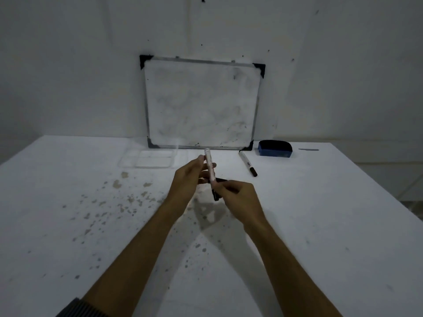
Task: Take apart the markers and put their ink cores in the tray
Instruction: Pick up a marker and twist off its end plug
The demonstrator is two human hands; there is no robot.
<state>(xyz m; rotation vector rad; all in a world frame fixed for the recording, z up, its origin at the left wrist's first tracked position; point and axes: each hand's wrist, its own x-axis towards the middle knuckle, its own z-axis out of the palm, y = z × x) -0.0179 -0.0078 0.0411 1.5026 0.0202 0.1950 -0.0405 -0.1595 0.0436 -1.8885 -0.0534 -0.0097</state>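
Observation:
Above the table's middle I hold a white marker barrel [209, 164], tilted nearly upright. My left hand [190, 177] pinches its upper half. My right hand [238, 197] grips its lower end, where a dark piece [216, 194] sticks out below my fingers; I cannot tell whether that is the cap or the tip section. A second marker [247, 163] with a dark cap lies on the table to the right, untouched. The clear compartmented tray [148, 159] sits at the back left of my hands, and I see no cores in it.
A smudged whiteboard [201, 104] leans against the wall at the table's back. A blue eraser [275, 148] rests to its right, and a thin grey strip [308, 149] lies further right. Ink stains speckle the white table [91, 225] on the left and centre.

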